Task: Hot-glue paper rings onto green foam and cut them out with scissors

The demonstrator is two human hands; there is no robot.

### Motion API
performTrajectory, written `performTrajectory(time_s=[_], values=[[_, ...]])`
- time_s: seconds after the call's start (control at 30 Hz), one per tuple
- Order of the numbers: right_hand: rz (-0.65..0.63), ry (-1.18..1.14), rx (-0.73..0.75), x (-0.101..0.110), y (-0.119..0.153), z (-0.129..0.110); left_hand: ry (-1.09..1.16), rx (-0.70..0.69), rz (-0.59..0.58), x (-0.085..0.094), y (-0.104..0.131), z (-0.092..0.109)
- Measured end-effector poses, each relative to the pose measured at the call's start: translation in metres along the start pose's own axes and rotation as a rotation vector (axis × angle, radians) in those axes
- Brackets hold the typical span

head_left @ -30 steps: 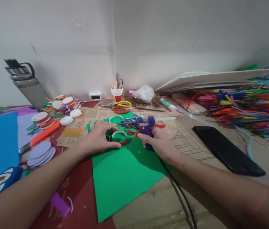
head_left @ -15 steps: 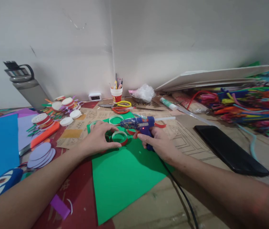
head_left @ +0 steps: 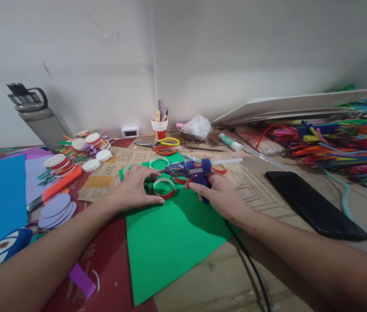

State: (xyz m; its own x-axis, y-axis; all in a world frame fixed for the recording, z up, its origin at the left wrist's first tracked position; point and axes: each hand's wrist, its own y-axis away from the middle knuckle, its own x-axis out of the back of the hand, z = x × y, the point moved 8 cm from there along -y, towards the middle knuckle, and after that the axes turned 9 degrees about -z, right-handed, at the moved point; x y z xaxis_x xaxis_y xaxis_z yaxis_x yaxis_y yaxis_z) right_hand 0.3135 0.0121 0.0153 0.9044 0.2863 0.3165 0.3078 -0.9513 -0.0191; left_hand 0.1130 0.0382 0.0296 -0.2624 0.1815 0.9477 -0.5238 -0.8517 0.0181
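My right hand [head_left: 219,193] is wrapped round the handle of a blue hot glue gun [head_left: 188,168], its nozzle pointing left and a white glue stick [head_left: 227,161] jutting from the back. A small red light glows on its side. My left hand [head_left: 136,186] rests at the left part of a green sheet [head_left: 167,247], thumb and fingers apart, beside a red-and-white paper ring [head_left: 164,189]. The nozzle tip is close to my left index finger. Behind stands another ring [head_left: 159,163], and a third [head_left: 180,180] is partly hidden under the gun. Part of a further ring is covered by my left fingers.
Left are lilac discs [head_left: 56,211], an orange utility knife [head_left: 63,182], decorated rolls [head_left: 59,164] and a grey bottle [head_left: 42,119]. Scissors [head_left: 167,145] and a pen cup [head_left: 160,128] stand behind. Right lie a black phone [head_left: 313,203] and pipe cleaners [head_left: 339,143]. The gun's cord [head_left: 251,264] trails toward me.
The view has shifted very slightly. Both hands and the glue gun stay nearly where they were, with the nozzle still by my left fingers and the rings in place.
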Motion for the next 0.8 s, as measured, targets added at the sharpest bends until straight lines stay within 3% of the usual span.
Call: performTrajectory(time_s=[0.23,0.43,0.8], values=[[0.0,0.16,0.17,0.001,-0.003,-0.007,0.016,-0.037,-0.028,0.005,-0.001,-0.001],[0.037,0.125,0.134,0.003,-0.002,-0.01,0.088,-0.063,-0.024,0.017,0.0,-0.001],[0.027,0.186,0.195,0.004,-0.001,-0.012,0.001,-0.122,0.057,0.014,0.0,0.001]])
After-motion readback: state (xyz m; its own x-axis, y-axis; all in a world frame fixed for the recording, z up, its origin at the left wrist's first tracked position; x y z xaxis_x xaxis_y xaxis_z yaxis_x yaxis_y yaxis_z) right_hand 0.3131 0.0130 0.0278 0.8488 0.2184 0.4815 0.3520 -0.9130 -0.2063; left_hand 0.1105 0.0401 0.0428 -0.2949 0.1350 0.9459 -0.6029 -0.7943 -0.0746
